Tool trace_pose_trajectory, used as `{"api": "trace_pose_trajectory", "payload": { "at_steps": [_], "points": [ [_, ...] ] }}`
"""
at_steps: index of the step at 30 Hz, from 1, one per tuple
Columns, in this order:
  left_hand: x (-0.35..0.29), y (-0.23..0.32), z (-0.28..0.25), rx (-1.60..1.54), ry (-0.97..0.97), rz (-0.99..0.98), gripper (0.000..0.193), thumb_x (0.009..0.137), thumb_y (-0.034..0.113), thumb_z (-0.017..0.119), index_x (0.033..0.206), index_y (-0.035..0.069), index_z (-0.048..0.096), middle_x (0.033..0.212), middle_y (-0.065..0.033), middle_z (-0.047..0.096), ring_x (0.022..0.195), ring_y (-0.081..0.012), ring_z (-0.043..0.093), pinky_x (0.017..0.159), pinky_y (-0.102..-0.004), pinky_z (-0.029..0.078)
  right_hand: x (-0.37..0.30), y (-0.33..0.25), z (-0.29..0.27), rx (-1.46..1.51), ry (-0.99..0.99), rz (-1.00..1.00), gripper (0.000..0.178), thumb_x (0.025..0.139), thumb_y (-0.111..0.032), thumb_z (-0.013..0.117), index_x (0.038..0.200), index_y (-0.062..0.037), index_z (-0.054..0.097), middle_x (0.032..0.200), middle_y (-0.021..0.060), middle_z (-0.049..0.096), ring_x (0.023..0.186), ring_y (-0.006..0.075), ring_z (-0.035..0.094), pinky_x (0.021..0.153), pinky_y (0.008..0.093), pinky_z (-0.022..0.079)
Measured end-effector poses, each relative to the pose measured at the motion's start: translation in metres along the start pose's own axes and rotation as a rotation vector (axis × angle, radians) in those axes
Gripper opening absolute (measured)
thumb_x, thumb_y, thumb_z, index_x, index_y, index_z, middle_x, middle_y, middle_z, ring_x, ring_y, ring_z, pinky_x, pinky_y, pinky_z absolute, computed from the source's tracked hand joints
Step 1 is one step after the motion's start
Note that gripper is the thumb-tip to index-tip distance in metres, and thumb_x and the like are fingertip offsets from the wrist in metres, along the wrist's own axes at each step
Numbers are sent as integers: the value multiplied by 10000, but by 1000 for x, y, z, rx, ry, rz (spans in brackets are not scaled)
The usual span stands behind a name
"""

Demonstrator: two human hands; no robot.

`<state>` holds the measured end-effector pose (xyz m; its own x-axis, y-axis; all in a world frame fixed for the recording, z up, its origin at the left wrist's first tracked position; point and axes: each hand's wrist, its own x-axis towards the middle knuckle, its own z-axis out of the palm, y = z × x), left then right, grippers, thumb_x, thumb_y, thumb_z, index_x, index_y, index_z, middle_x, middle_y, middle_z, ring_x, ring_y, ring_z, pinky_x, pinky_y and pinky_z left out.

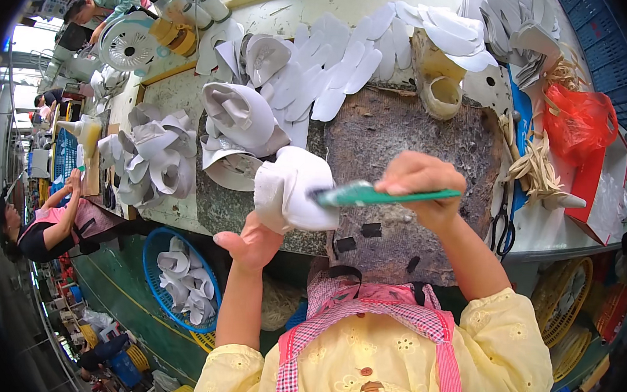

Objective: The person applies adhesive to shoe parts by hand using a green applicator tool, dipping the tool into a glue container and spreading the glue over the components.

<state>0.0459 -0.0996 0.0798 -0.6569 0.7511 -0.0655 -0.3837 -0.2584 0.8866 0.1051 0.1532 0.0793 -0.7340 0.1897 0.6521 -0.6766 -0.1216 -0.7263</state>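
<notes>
My left hand (pixel 252 241) holds up a white shoe upper (pixel 296 187). Its fingers are hidden inside or behind the upper, and the thumb sticks out to the side. In my right hand (pixel 423 186) is a green-handled brush (pixel 361 194), gripped by the handle. The brush's dark tip meets the right side of the upper. Behind the held upper, more white shoe uppers (pixel 242 120) lie piled. Flat white insole-shaped pieces (pixel 345 73) overlap across the table beyond. A stained dark work mat (pixel 421 134) lies under my right hand.
A glue-crusted container (pixel 439 95) stands at the mat's far edge. To the right are black scissors (pixel 503 226), a red plastic bag (pixel 580 125) and a blue crate (pixel 612 50). A blue basket of uppers (pixel 148 257) sits below on the left. Another person (pixel 38 226) works at far left.
</notes>
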Motion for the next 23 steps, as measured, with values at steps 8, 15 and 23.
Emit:
{"api": "trace_pose_trajectory", "payload": {
  "at_steps": [8, 15, 23],
  "points": [
    [21, 4, 29, -32, 18, -140, 1168, 513, 861, 250, 1308, 13, 131, 1339, -108, 213, 1229, -245, 224, 992, -418, 179, 15, 2, -3, -180, 8, 25, 106, 709, -38, 601, 808, 2, 608, 720, 137, 607, 621, 189, 560, 521, 265, 434],
    [35, -1, 43, -647, 208, -158, 1109, 565, 822, 288, 1299, 5, 133, 1327, -142, 223, 1210, -286, 247, 983, -436, 193, 3, -8, -14, -259, -284, -19, 141, 677, -70, 634, 800, -7, 606, 733, 126, 604, 606, 195, 571, 498, 266, 436],
    [44, 2, 42, -867, 281, -58, 1028, 624, 758, 350, 1293, 5, 143, 1336, -138, 204, 1223, -301, 211, 1003, -446, 144, -27, 0, -11, -202, -130, 37, 128, 702, -100, 619, 824, -63, 631, 672, 95, 588, 595, 208, 571, 526, 269, 442]
  ]
}}
